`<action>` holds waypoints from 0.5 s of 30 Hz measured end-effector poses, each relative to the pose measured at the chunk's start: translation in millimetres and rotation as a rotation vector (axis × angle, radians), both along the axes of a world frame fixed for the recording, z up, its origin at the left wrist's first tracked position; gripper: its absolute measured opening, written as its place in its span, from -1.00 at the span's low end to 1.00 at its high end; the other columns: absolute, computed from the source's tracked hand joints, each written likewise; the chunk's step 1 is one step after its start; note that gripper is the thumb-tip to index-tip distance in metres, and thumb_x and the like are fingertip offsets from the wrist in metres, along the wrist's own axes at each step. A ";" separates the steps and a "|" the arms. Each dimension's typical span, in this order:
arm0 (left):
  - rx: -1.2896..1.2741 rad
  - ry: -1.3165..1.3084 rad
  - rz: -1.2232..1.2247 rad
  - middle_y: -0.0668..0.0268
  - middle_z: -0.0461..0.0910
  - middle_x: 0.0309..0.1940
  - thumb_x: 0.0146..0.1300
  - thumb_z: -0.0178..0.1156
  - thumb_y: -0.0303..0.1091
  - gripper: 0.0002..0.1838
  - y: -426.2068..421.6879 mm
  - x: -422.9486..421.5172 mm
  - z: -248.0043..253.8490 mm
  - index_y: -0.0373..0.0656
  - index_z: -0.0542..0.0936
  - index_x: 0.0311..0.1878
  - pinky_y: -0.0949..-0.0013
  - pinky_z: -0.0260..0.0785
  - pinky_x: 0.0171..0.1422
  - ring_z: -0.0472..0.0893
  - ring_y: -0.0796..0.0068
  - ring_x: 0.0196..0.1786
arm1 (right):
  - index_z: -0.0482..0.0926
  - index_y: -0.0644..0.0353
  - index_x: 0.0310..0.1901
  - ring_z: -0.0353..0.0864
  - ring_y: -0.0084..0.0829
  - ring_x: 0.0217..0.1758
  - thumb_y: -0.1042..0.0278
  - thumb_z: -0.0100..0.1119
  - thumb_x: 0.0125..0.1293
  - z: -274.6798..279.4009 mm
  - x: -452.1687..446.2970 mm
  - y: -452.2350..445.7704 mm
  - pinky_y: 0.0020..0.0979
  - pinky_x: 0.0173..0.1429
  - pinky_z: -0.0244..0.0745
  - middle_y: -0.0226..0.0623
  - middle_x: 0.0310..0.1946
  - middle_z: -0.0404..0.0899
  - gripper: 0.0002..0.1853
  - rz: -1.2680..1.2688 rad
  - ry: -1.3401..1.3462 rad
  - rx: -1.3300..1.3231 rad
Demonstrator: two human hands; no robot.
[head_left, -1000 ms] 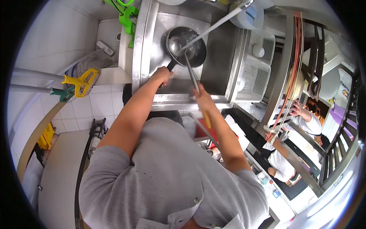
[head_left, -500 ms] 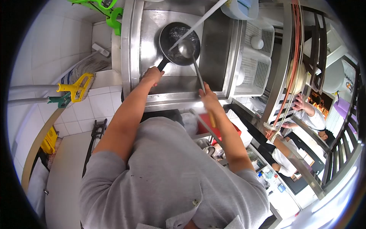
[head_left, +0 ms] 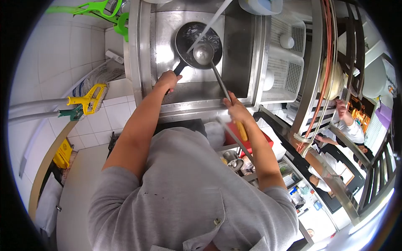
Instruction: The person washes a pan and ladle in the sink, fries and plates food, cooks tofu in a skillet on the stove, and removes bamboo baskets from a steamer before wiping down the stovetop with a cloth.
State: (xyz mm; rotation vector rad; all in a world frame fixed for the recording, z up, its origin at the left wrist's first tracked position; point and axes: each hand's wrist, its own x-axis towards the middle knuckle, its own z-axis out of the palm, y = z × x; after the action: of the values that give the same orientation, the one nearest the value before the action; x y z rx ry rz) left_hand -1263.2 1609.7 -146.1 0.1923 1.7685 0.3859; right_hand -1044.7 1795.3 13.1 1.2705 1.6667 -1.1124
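Note:
A black frying pan (head_left: pixel 184 42) with water in it rests low in the steel sink (head_left: pixel 167 25). My left hand (head_left: pixel 168 80) is wrapped round its handle. In my right hand (head_left: pixel 238 109) is a long metal ladle (head_left: pixel 219 78) with a yellow grip end. The ladle's round bowl lies over the pan's lower right part. From the top, a pale faucet spout or water stream (head_left: pixel 211 23) reaches down to the pan.
White perforated baskets (head_left: pixel 284 75) with white bowls stand right of the sink. A metal rack (head_left: pixel 307 100) is further right, with co-workers (head_left: pixel 351 127) beyond. Mops with yellow (head_left: pixel 90 98) and green clamps lean at the left, near bright green handles (head_left: pixel 121 27).
Compared with earlier, the view has shifted and the pan appears further left than at first. The ladle's bowl has moved from the pan's left part to its lower right. Both hands keep their holds.

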 end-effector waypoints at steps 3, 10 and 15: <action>0.000 -0.067 0.029 0.13 0.58 -0.63 0.39 0.12 0.03 -0.48 2.5 3.6 -2.7 -0.40 0.52 -0.15 0.20 0.42 -0.59 0.58 0.30 -0.65 | 0.09 -0.08 0.49 0.46 -0.36 -0.65 -0.03 -0.07 0.49 -14.4 -4.2 -4.2 -0.33 -0.59 0.38 -0.13 -0.42 0.56 -0.38 0.004 0.034 0.123; -0.011 -0.042 -0.009 0.12 0.58 -0.64 0.39 0.12 0.02 -0.48 1.0 2.6 1.9 -0.41 0.55 -0.21 0.21 0.42 -0.57 0.59 0.30 -0.64 | 0.08 0.06 0.46 0.58 -0.20 -0.56 0.02 -0.13 0.48 -7.1 -1.2 10.0 -0.25 -0.49 0.49 0.05 -0.33 0.61 -0.38 0.059 0.021 0.075; -0.014 -0.029 -0.037 0.13 0.57 -0.64 0.39 0.12 0.03 -0.47 -0.4 -3.4 -0.5 -0.42 0.56 -0.21 0.20 0.44 -0.51 0.59 0.29 -0.63 | 0.05 0.05 0.49 0.54 -0.31 -0.59 0.00 -0.14 0.48 8.8 1.3 11.8 -0.30 -0.51 0.47 0.01 -0.32 0.60 -0.37 0.152 -0.039 -0.033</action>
State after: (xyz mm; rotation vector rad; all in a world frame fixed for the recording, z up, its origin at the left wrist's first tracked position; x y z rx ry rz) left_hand -1266.6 1609.3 -146.7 0.2077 1.7361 0.3479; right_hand -1043.4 1807.2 21.8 1.1185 1.6794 -1.0137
